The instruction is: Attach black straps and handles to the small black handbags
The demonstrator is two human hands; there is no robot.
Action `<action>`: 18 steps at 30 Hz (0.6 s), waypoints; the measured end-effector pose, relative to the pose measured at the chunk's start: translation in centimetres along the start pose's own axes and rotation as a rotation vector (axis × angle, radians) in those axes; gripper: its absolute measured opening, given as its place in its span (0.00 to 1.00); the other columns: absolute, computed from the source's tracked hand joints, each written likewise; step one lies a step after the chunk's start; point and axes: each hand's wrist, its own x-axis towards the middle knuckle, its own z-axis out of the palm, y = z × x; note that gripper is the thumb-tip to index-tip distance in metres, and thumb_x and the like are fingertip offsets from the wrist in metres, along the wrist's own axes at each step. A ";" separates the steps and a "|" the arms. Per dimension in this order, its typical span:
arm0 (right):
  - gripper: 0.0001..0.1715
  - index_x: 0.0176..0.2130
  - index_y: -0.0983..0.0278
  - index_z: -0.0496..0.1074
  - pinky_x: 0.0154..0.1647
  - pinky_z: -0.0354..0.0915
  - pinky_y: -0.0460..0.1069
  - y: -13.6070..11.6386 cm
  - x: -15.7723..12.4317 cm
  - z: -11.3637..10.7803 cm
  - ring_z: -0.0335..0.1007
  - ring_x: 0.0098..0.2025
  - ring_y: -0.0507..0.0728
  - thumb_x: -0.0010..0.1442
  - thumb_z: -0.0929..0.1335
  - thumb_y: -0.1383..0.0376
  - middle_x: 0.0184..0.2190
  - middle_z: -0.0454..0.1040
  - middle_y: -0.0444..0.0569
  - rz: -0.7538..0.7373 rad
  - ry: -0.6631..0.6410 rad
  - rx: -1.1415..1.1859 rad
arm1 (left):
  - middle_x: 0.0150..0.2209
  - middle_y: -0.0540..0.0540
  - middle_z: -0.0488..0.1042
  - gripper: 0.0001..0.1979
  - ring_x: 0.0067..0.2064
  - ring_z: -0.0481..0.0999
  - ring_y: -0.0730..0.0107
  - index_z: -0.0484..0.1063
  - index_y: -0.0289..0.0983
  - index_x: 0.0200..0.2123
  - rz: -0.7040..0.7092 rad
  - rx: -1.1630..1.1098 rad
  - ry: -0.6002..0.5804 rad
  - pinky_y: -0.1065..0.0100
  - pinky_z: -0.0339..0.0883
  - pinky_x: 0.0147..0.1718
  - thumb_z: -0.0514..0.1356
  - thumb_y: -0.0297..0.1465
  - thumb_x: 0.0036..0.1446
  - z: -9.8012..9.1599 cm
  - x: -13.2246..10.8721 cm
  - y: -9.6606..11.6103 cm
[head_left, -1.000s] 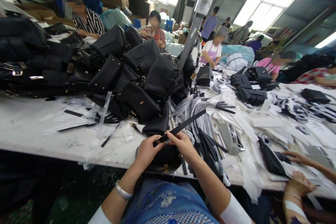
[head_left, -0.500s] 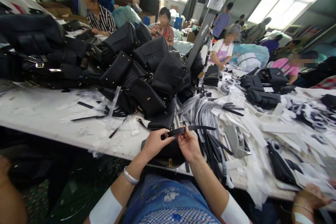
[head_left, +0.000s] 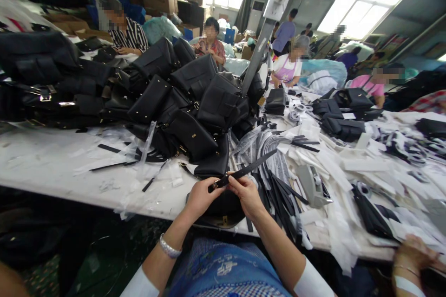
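Both of my hands pinch one narrow black strap (head_left: 252,165) above the front edge of the table. My left hand (head_left: 204,198) grips its left end, where a small metal buckle shows. Close beside it, my right hand (head_left: 246,195) is closed on the strap with thumb and fingers. The strap's free end points up and to the right. Under my hands sits a black bag (head_left: 223,211) with a gold clasp plate, its upper part partly hidden by them.
A large pile of black handbags (head_left: 190,134) lies ahead and left. Bundled black straps in plastic (head_left: 275,167) and a grey tape dispenser (head_left: 313,185) lie to the right. A co-worker's hand (head_left: 413,253) rests at the lower right. A metal post (head_left: 258,55) rises beyond the pile.
The strap's free end has swung upward from nearly level. My right hand has shifted left along the strap, closer to my left hand. The view has turned slightly.
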 end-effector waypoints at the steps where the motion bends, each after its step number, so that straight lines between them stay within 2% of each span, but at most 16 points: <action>1: 0.18 0.41 0.63 0.78 0.44 0.69 0.50 0.2 0.1 -0.1 0.74 0.39 0.57 0.49 0.76 0.59 0.36 0.79 0.47 -0.018 0.014 -0.019 | 0.44 0.47 0.79 0.15 0.45 0.76 0.59 0.76 0.40 0.45 0.013 -0.039 -0.024 0.65 0.66 0.45 0.61 0.38 0.55 -0.3 -0.1 -0.1; 4: 0.18 0.40 0.63 0.79 0.43 0.69 0.50 0.6 0.3 -0.3 0.74 0.41 0.58 0.49 0.76 0.57 0.37 0.79 0.48 -0.032 0.034 -0.057 | 0.52 0.45 0.75 0.21 0.51 0.73 0.59 0.70 0.41 0.54 0.030 -0.183 -0.142 0.63 0.63 0.52 0.59 0.38 0.57 -1.2 -0.2 -0.7; 7: 0.18 0.39 0.62 0.80 0.42 0.69 0.50 0.8 0.4 -0.3 0.74 0.41 0.57 0.48 0.76 0.57 0.38 0.79 0.48 -0.017 0.050 -0.071 | 0.47 0.44 0.77 0.22 0.48 0.76 0.61 0.65 0.39 0.55 -0.040 -0.325 -0.233 0.62 0.66 0.49 0.57 0.38 0.59 -1.9 -0.2 -1.3; 11: 0.19 0.39 0.62 0.80 0.41 0.69 0.50 1.2 0.2 0.0 0.74 0.39 0.57 0.47 0.76 0.56 0.39 0.79 0.48 -0.001 0.070 -0.072 | 0.34 0.46 0.79 0.14 0.38 0.78 0.64 0.69 0.36 0.43 -0.124 -0.375 -0.141 0.67 0.68 0.39 0.57 0.40 0.59 -1.6 -0.2 -1.7; 18: 0.19 0.38 0.64 0.80 0.45 0.70 0.53 1.5 0.1 0.5 0.74 0.42 0.59 0.48 0.76 0.56 0.44 0.78 0.51 0.008 0.034 -0.084 | 0.32 0.45 0.79 0.14 0.36 0.79 0.65 0.71 0.35 0.37 -0.132 -0.426 -0.068 0.69 0.67 0.36 0.60 0.40 0.57 -1.0 -0.1 -1.7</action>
